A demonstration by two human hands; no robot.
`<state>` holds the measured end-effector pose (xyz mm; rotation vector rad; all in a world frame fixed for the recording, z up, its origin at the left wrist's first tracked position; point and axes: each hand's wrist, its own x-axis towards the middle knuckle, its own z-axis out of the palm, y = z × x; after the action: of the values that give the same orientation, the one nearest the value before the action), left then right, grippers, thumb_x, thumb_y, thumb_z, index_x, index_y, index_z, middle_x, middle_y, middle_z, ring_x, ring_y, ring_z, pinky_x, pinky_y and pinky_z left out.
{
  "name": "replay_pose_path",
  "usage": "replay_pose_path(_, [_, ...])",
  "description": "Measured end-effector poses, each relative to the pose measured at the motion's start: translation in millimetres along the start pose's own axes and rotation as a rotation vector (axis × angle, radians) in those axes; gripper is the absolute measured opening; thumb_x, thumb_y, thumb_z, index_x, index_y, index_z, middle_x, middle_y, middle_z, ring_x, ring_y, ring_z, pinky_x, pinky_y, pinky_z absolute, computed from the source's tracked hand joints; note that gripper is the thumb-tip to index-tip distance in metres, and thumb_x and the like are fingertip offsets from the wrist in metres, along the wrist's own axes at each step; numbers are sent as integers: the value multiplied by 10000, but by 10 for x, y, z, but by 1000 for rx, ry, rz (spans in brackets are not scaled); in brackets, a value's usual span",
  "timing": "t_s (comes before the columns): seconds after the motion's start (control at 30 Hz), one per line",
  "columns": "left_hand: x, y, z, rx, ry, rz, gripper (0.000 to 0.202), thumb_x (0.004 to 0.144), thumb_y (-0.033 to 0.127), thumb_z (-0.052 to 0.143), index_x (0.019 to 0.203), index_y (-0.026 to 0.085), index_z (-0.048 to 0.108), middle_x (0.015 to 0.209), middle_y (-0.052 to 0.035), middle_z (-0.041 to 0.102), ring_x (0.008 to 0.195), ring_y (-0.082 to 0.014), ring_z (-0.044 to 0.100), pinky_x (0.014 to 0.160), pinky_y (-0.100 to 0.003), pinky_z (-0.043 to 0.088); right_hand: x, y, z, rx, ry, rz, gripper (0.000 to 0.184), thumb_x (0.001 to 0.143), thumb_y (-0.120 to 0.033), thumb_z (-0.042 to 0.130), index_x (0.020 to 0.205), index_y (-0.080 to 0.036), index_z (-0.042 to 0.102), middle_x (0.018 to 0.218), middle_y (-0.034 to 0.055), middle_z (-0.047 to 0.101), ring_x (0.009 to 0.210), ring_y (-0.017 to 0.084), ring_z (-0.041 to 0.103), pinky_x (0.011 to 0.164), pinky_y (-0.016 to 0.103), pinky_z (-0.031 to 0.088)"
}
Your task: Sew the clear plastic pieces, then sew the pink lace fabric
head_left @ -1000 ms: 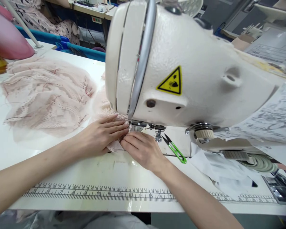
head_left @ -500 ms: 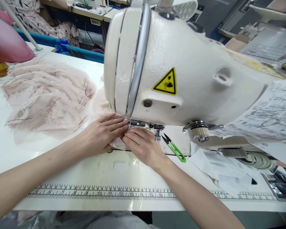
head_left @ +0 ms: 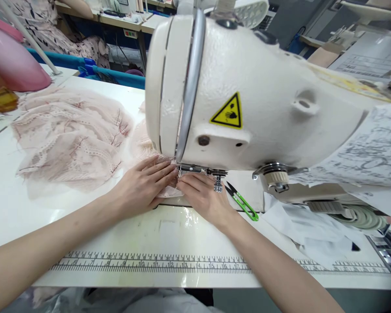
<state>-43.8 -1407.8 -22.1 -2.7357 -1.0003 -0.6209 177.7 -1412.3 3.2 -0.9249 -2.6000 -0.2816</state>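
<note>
Pale pink lace-trimmed fabric lies under the needle end of a white sewing machine. My left hand rests on this fabric left of the presser foot, fingers stretched out and flat. Close to the needle area, my right hand has its fingers bent and pressed together at the fabric's near edge; its thumb and fingertips are partly hidden. Green thread snips lie just right of my right hand, blades toward the machine.
A heap of the same sheer pink fabric spreads over the table's left side. A printed ruler strip runs along the front edge. White scraps lie at right. A pink rounded object stands at far left.
The whole view has shifted slightly, so the machine and table appear a little further right. Both hands stay at the fabric beside the needle, with little change in their pose.
</note>
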Motion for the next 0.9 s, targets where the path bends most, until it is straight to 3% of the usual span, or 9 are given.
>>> replay_pose_path(0.17, [20,9,-13,27,-8,13,435,933,295,425,1301,122,578,1281,-123,641,1260,-290,552,1107,-480,394,-30,-18,-6,-50,59,79,167,934,-124,526,959,-221,659,1046,-15,719,880,133,624,699,293,416])
replay_pose_path(0.5, [31,24,-12,60,-2,9,412,980,319,409,1318,148,571,1319,-113,615,1278,-292,535,1111,-488,387,-39,-16,1,-82,15,164,237,903,-90,504,1014,-231,658,1084,-21,730,842,161,645,736,336,436])
replay_pose_path(0.7, [-18,4,-35,-20,31,86,380,981,184,383,1306,163,578,1344,-47,594,1260,-209,556,1163,-424,343,-31,-3,26,-76,37,66,187,907,-107,552,982,-220,681,1059,7,720,877,150,636,713,293,446])
replay_pose_path(0.9, [-31,-158,-82,-121,-24,144,411,971,203,354,1311,165,581,1326,-53,604,1278,-200,540,1141,-383,396,-9,-34,65,15,-22,-13,225,939,-93,520,1032,-224,678,1031,38,699,1025,159,602,852,292,488])
